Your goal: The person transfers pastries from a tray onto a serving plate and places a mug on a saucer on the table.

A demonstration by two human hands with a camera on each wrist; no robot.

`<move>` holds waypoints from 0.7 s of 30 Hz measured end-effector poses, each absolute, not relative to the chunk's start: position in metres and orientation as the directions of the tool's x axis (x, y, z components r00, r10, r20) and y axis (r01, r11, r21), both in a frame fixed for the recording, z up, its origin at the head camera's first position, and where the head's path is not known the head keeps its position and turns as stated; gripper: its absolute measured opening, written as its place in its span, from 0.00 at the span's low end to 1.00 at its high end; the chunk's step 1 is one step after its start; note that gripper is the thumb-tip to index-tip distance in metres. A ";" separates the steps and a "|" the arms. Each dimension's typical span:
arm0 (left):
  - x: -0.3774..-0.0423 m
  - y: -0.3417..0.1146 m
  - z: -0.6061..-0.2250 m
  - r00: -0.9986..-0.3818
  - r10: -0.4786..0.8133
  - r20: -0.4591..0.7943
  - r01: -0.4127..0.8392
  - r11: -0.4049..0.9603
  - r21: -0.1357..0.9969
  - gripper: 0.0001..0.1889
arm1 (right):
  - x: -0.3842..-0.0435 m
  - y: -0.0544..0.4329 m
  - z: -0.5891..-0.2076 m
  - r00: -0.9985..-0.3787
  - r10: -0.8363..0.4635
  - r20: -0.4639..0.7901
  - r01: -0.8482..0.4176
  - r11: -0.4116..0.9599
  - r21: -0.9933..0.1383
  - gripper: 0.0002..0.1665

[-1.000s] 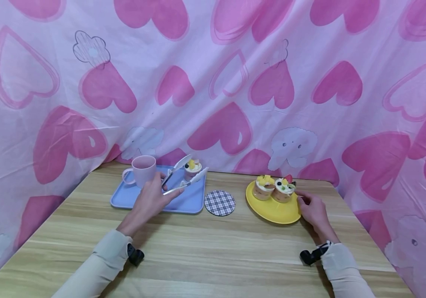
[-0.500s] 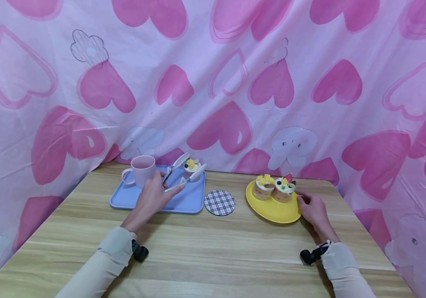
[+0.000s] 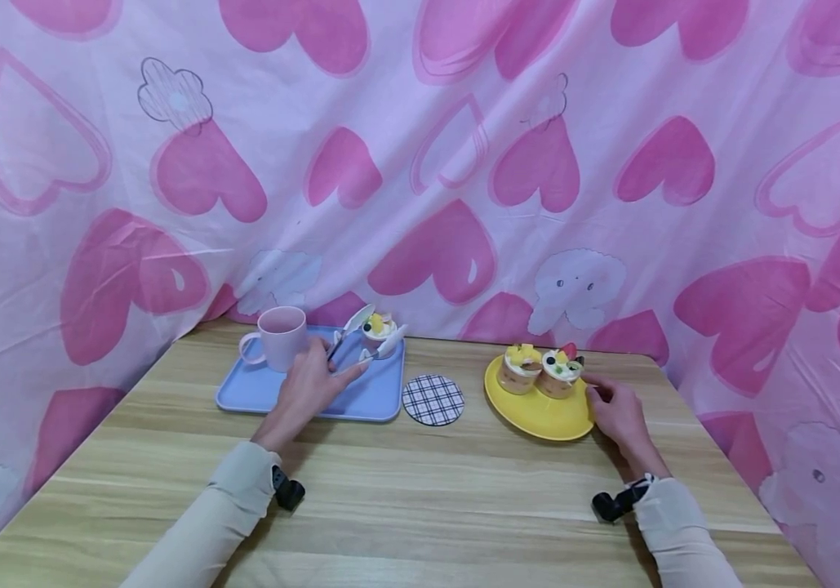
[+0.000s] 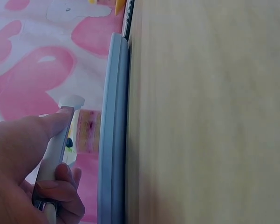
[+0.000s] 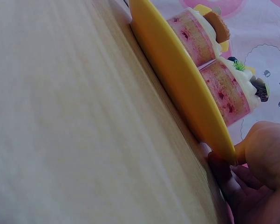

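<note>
My left hand (image 3: 308, 384) grips a pair of tongs (image 3: 358, 318) over the blue tray (image 3: 383, 402). The spread tips reach to either side of a small dessert cup (image 3: 379, 328) topped with cream and fruit. In the left wrist view, the thumb lies along one arm of the tongs (image 4: 51, 161), and layered cake (image 4: 89, 130) shows behind the tip. My right hand (image 3: 620, 416) pinches the right rim of a yellow plate (image 3: 546, 423). Two dessert cups, one with yellow cubes (image 3: 519, 372) and one with a strawberry (image 3: 559, 376), stand on that plate.
A pink mug (image 3: 283, 341) stands at the tray's left, close behind my left hand. Between tray and plate lies a round checked coaster (image 3: 433, 400). The wooden table (image 3: 449, 490) meets a pink heart-print curtain (image 3: 420, 237) at the back.
My left hand has shifted slightly to the right, and the tips of the tongs have drawn a little closer together around the dessert cup. The right hand and plate stay put.
</note>
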State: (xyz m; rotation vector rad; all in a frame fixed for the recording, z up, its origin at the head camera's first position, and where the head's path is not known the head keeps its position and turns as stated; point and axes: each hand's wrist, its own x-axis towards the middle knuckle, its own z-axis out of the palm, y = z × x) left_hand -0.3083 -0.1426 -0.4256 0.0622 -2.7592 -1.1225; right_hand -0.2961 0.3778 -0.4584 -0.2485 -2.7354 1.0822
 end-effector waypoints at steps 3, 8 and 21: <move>-0.311 -0.141 -0.425 -0.989 -0.101 0.110 0.006 0.710 0.704 0.40 | -0.297 0.378 -0.459 -0.969 0.223 0.110 0.088 0.718 -0.690 0.26; -0.310 -0.141 -0.426 -0.988 -0.093 0.127 0.023 0.714 0.699 0.39 | -0.297 0.378 -0.459 -0.968 0.228 0.105 0.095 0.718 -0.689 0.26; -0.312 -0.145 -0.431 -0.991 -0.058 0.125 0.044 0.724 0.689 0.37 | -0.298 0.380 -0.460 -0.967 0.224 0.119 0.082 0.721 -0.688 0.25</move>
